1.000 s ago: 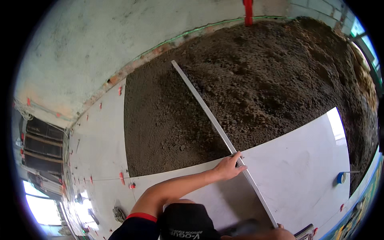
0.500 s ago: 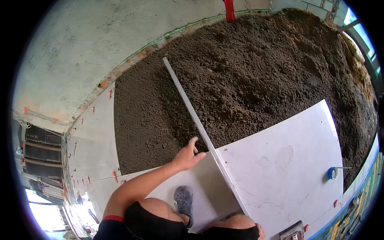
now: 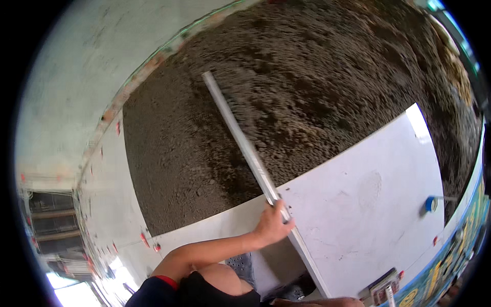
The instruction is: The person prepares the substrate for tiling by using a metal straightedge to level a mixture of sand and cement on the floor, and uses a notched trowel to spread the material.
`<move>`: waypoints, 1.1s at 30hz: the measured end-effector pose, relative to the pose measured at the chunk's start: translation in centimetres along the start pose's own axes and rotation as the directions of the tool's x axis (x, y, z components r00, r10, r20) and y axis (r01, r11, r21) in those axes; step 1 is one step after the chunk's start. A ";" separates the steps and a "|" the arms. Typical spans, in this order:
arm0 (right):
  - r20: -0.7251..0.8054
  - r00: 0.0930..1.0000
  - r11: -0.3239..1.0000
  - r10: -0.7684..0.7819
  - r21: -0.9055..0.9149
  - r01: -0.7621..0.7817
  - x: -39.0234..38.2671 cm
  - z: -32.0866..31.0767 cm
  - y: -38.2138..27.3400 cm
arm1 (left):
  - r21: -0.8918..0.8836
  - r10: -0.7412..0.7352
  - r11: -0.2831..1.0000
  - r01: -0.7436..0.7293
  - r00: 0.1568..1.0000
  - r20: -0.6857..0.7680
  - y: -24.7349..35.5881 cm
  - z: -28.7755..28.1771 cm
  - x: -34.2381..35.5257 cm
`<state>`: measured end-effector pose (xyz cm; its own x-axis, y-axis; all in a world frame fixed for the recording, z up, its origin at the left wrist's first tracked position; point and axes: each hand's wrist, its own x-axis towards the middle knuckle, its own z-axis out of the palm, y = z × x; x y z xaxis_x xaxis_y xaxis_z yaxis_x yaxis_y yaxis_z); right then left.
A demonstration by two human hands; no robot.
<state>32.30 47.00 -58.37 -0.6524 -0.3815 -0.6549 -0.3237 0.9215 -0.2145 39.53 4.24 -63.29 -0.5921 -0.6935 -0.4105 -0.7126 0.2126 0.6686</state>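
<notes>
My left hand is closed around a long silver metal straightedge, at about the point where the tile edge meets the loose bed. The straightedge slants from the lower edge up across a bed of dark, crumbly mortar or sand; its far end lies over the bed. Its near part crosses a large white tile. A strip of bare skin shows at the lower edge by the bar's near end, but I cannot make out my right hand there.
A blue roll lies on the tile's right side. Near the lower right is a flat tool with a handle. Red clips stand along tile joints at left. A pale wall borders the bed, heaped higher toward the back right.
My left hand has gone from fingers apart beside the straightedge to gripping it. The view has shifted and is blurred, and my right hand's fingers no longer show at the bottom.
</notes>
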 end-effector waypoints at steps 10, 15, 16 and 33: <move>-0.026 0.997 0.995 -0.069 -0.068 0.067 0.8 -0.8 -0.5 | -0.050 0.145 0.989 -0.138 0.970 0.197 2.2 -6.4 0.7; -0.112 0.967 0.973 -0.229 -0.009 0.229 4.6 -1.0 -2.9 | 0.082 0.075 0.995 -0.049 0.933 -0.351 -4.1 -14.3 8.2; -0.157 0.957 0.968 -0.245 0.003 0.249 5.8 -1.0 -3.8 | 0.085 0.064 0.996 -0.037 0.937 -0.343 -5.2 -15.0 9.8; 0.007 0.971 0.951 0.238 -0.204 -0.232 2.4 -2.6 8.0 | -0.084 0.310 0.948 -0.306 0.950 0.035 4.8 -1.8 8.1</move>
<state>26.36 53.23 -59.78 -0.7059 -0.1504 -0.6921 -0.2966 0.9502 0.0961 32.05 -1.61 -62.27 -0.7964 -0.5692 -0.2043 -0.4628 0.3561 0.8118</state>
